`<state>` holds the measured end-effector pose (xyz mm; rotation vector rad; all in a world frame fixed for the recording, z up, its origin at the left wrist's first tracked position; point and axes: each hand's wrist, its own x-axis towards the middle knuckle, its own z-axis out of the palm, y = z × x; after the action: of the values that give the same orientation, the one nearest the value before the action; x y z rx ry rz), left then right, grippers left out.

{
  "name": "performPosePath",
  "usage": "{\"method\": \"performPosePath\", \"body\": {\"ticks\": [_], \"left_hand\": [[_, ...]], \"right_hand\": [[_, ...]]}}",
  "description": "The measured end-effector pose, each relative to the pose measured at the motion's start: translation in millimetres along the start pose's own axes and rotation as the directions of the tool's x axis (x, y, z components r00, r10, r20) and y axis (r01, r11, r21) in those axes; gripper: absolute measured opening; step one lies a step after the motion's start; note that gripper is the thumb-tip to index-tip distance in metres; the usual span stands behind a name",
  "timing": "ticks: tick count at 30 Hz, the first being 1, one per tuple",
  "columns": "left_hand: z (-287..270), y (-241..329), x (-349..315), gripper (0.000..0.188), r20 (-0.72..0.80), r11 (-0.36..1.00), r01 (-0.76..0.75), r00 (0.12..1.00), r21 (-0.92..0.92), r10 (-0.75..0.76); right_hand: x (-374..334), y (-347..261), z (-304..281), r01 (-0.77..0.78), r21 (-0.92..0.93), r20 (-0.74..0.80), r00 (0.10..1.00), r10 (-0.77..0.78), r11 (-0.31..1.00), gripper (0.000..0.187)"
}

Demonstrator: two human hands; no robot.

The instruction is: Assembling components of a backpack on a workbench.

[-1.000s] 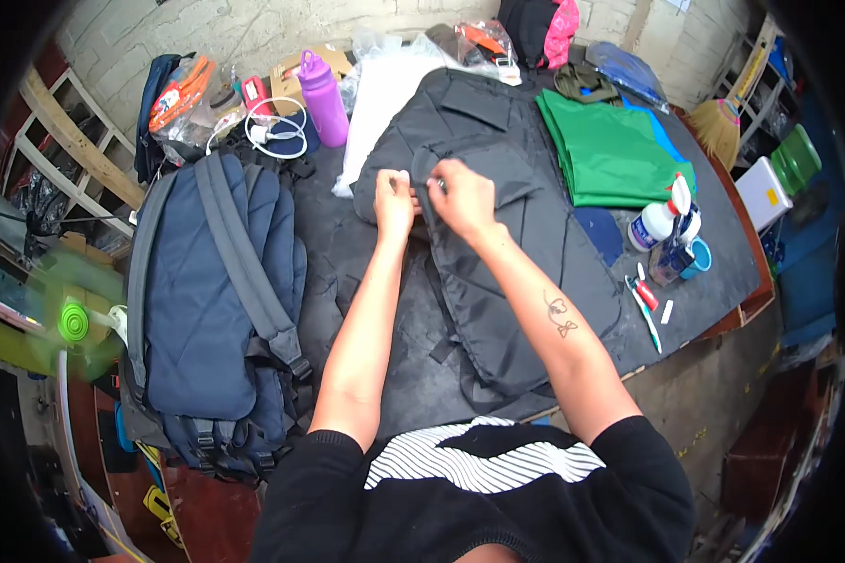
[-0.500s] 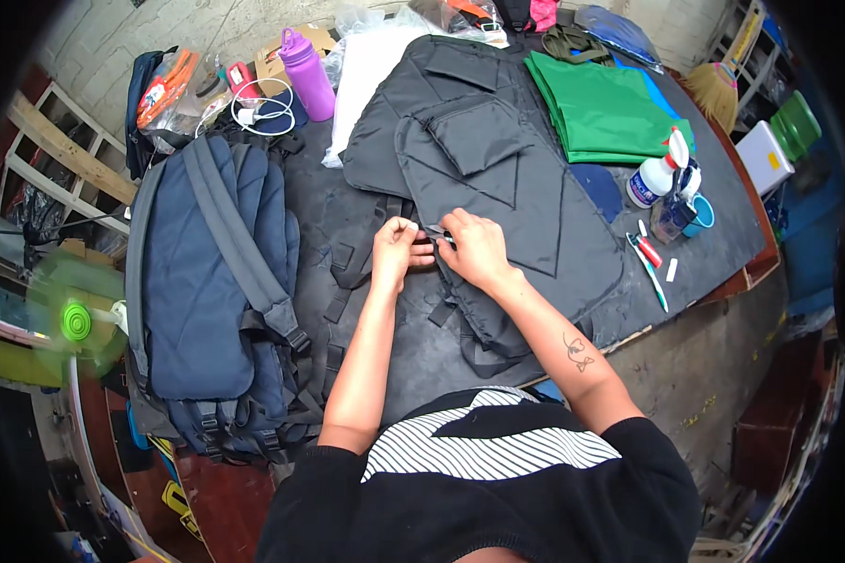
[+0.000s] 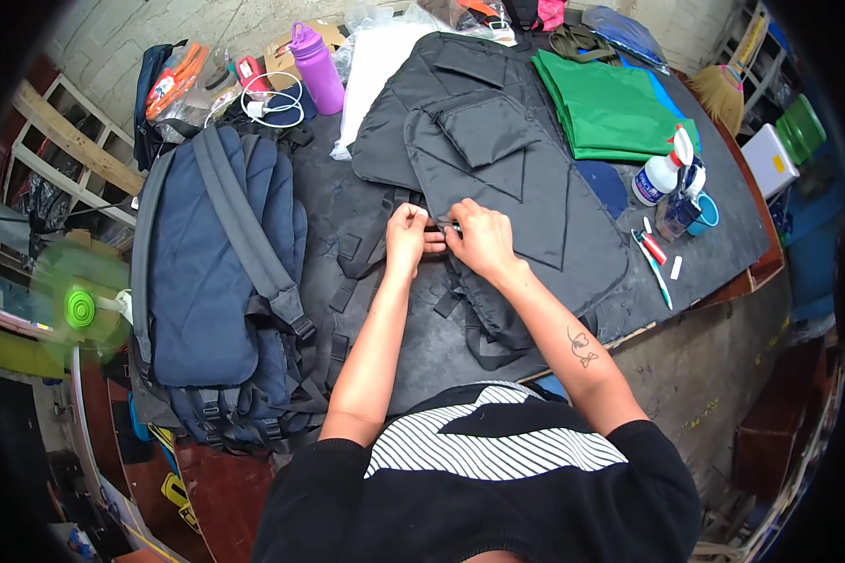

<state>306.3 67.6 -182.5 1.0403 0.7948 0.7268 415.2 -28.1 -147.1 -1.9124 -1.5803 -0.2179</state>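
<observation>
A black padded bag [image 3: 526, 202] with stitched seams and a small zipped pouch [image 3: 482, 129] lies on the dark worktable. At its near left edge my two hands almost meet. My left hand [image 3: 407, 239] is closed in a pinch of thumb and forefinger, its other fingers pointing toward the right hand; what it pinches is too small to make out. My right hand [image 3: 480, 239] is closed around a small metal-tipped tool [image 3: 448, 225], mostly hidden by the fingers, with its tip toward the left hand. Black webbing straps [image 3: 355, 258] hang off the bag beside my left hand.
A navy backpack [image 3: 202, 281] fills the table's left side. Behind stand a purple bottle [image 3: 317, 70] and a coiled white cable [image 3: 272, 101]. At right are folded green fabric [image 3: 615, 108], a spray bottle [image 3: 660, 171], a blue cup [image 3: 702, 216] and a toothbrush [image 3: 657, 272]. A green fan [image 3: 80, 308] spins at left.
The view has shifted slightly, so the scene sits a little to the right and higher. My fingertips are a bit closer together, and less of the tool's metal shows.
</observation>
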Motion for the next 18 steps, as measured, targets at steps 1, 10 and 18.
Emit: {"method": "performPosePath", "body": {"ticks": [1,10,18], "left_hand": [[1,2,-1,0.012,0.000,1.000,0.000,1.000,0.000,0.000],[3,8,-35,0.027,0.014,0.988,0.147,0.989,0.046,-0.148],[-4,-43,-53,0.014,0.255,0.964,0.128,0.949,0.234,-0.188]], "right_hand": [[1,0,1,0.000,0.000,0.000,1.000,0.000,1.000,0.014],[-5,3,-30,-0.183,0.240,-0.090,0.974,0.209,0.954,0.019],[-102,28,-66,-0.433,0.399,0.157,0.901,0.405,0.809,0.026]]}}
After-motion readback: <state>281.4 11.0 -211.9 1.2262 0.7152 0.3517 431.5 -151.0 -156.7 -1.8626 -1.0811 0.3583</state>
